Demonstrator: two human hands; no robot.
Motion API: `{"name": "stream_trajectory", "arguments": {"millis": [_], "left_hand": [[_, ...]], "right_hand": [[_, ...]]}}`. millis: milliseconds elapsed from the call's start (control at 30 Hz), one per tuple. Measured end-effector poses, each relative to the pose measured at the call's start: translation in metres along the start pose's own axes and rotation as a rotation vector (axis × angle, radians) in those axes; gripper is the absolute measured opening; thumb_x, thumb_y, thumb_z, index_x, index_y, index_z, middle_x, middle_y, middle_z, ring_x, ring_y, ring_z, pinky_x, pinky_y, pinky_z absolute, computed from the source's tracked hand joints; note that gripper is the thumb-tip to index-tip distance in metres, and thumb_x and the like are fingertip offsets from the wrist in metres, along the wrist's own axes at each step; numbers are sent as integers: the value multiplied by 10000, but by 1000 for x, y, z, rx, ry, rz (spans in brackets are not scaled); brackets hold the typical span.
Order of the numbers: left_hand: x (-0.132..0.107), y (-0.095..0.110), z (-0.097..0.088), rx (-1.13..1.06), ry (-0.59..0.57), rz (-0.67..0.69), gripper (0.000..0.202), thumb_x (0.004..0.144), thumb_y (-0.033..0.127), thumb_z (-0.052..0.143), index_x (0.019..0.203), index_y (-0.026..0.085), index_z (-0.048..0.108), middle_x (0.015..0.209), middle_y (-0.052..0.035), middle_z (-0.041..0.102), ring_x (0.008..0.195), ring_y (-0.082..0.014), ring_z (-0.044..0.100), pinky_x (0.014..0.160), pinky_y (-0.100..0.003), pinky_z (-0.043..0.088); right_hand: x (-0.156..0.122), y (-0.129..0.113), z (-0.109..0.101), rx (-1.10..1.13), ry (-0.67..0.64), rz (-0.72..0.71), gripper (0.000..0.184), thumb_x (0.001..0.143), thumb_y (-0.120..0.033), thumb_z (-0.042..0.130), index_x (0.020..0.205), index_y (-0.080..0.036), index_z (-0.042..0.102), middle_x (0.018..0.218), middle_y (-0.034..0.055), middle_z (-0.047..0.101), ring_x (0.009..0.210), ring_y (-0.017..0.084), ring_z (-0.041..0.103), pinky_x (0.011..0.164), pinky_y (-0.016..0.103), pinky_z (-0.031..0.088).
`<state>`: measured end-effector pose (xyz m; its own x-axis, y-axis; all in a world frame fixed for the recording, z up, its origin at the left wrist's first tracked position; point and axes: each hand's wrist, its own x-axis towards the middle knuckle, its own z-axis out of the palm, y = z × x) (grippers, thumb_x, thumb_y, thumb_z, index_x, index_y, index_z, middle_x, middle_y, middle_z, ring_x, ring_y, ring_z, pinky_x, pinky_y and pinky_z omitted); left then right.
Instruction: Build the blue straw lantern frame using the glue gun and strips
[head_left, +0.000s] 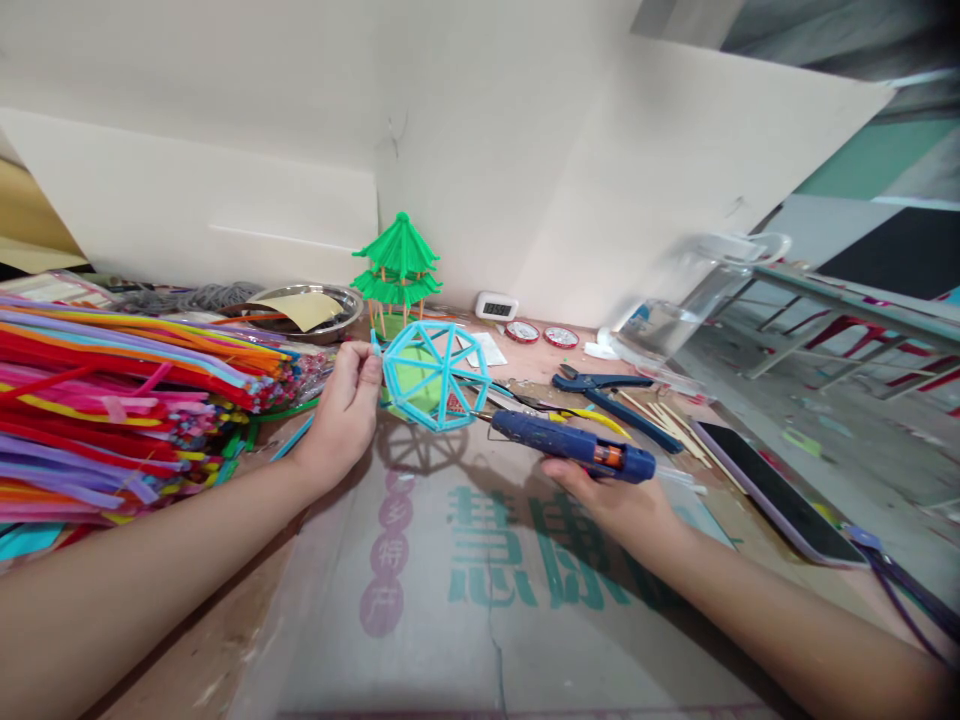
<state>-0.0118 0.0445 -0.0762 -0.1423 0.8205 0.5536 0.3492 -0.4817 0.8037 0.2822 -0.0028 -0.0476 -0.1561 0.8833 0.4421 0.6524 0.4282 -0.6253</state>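
Observation:
My left hand (351,410) pinches the left side of a light blue wheel frame (444,372), which has spokes and two rims and is held up off the work surface. In my right hand (592,487) is a dark blue hot glue gun (566,442), its metal nozzle pointing left at the wheel's lower right edge. Whether the nozzle touches the wheel I cannot tell. Behind the wheel stands a green two-tiered pagoda model (401,262) on thin wooden posts. A flat printed board or sheet (420,660) lies under both hands, with the wheel's shadow falling on it.
Bundles of coloured pipe cleaners (112,400) fill the left. A metal bowl (341,308), small digital clock (496,306) and two round red-rimmed items (523,331) sit at the back. To the right are blue-handled pliers (615,395), wooden sticks (664,425), a phone (776,490) and a clear jug (671,300).

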Motion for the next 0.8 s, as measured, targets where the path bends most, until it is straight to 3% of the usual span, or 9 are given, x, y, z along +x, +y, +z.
{"name": "stream_trajectory", "arguments": {"millis": [233, 467, 600, 700, 800], "left_hand": [[1, -1, 0, 8, -3, 1, 249, 1027, 459, 396, 973, 223, 455, 847, 7, 472, 774, -163, 447, 731, -314, 389], [1, 1, 0, -44, 16, -39, 250, 1006, 472, 451, 952, 230, 487, 842, 12, 487, 780, -165, 456, 742, -303, 393], [4, -1, 0, -163, 10, -154, 252, 955, 476, 534, 917, 228, 518, 848, 15, 511, 805, -164, 481, 765, -284, 419], [4, -3, 4, -218, -61, -216, 273, 919, 487, 562, 893, 217, 536, 795, 20, 530, 729, -158, 489, 688, -274, 431], [0, -2, 7, -247, -105, -264, 299, 900, 502, 579, 860, 208, 545, 724, 29, 507, 645, -145, 453, 608, -260, 397]], "right_hand": [[2, -2, 2, 4, 27, -32, 275, 795, -535, 723, 770, -280, 625, 698, 26, 702, 642, 251, 667, 590, 359, 555], [7, -15, -13, -135, -90, -134, 324, 805, -521, 733, 695, -249, 595, 675, 13, 644, 626, 202, 616, 577, 314, 490], [8, -20, -22, 5, 13, -82, 221, 881, -470, 675, 841, -254, 650, 801, 27, 717, 766, 231, 686, 679, 329, 537], [17, -17, -25, 88, 114, -27, 251, 938, -480, 592, 887, -247, 671, 863, 36, 737, 864, 239, 696, 790, 357, 551], [42, -14, -28, 89, 76, 50, 323, 938, -504, 570, 849, -220, 697, 878, 49, 745, 860, 225, 683, 834, 364, 541]]}}
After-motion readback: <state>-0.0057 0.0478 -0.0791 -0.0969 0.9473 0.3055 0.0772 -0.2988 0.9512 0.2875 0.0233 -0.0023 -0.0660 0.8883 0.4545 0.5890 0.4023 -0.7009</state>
